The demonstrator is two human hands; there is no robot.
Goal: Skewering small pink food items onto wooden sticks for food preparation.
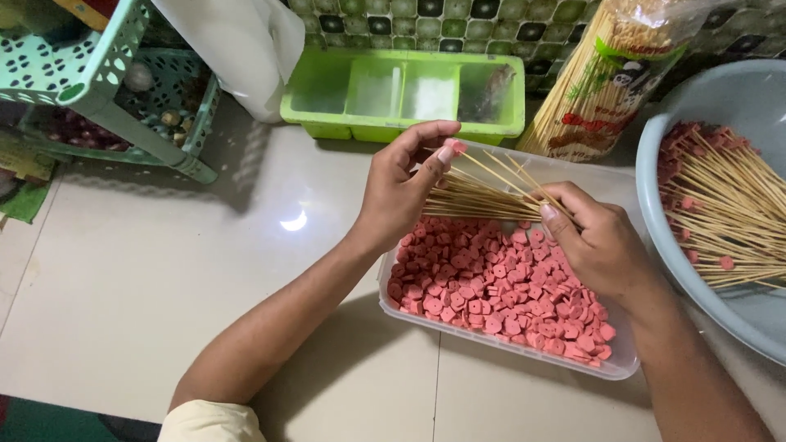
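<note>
Left hand (401,192) is gripping a bundle of bamboo skewers (479,196) over the clear plastic tray (426,315) — thumb arched above, fingers (438,160) curled around the blunt ends, pinching the bundle. Right hand (602,241) is closing on the far end of the same bundle, fingers pressed together around one or two sticks; whether a slice is caught between them cannot be told, the knuckles are covering it. The bundle is hovering just above the pink sausage slices (495,286), which are filling the tray in a loose heap.

To the right, a pale blue basin (655,155) is holding loaded skewers (725,217), slices threaded at their tips. Behind, a bag of spare skewers (610,78) is leaning against the tiled wall, beside a green divided container (401,94). A mint-green rack (98,82) is standing at upper left. Everything is resting on a glossy tiled floor (no table here).

Risks, as judged from this frame:
- Skewer tips are fanning out near the right fingers — a slip in the pinch could prick a fingertip
- The bundle is splaying; a loose left grip could drop sticks into the slices
- The tray's near corner is sitting close to the right forearm, so a nudge could shift it and spill slices
</note>
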